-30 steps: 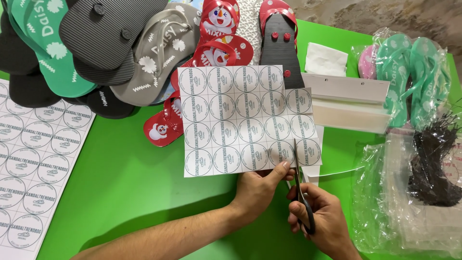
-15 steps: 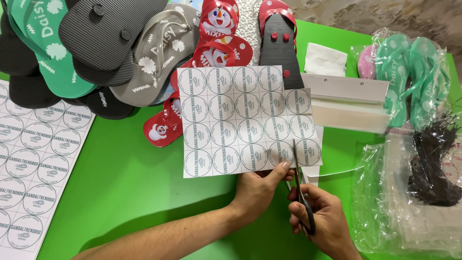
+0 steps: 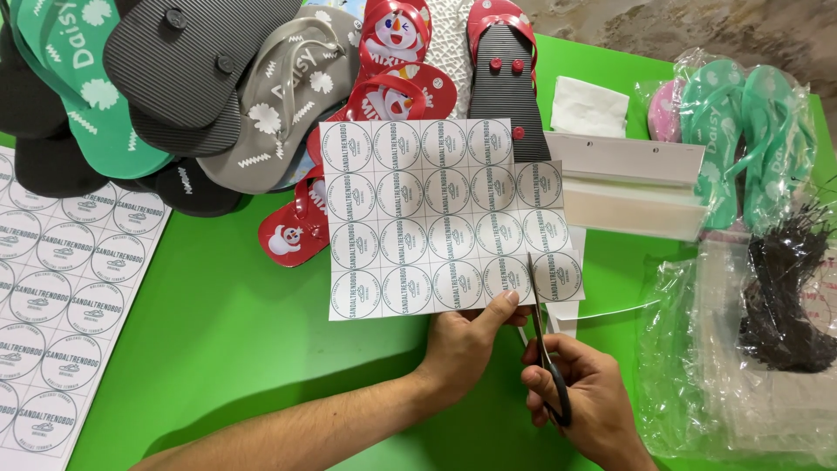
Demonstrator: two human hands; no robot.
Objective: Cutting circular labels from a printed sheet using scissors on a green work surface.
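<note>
Left hand [image 3: 466, 344] pinching label sheet's [image 3: 436, 218] lower edge; right hand [image 3: 580, 397] gripping scissors [image 3: 545, 358], blades cutting between label columns, above green surface [image 3: 244, 349].

scissors [image 3: 547, 365] cut further up sheet [image 3: 440, 218]
</note>
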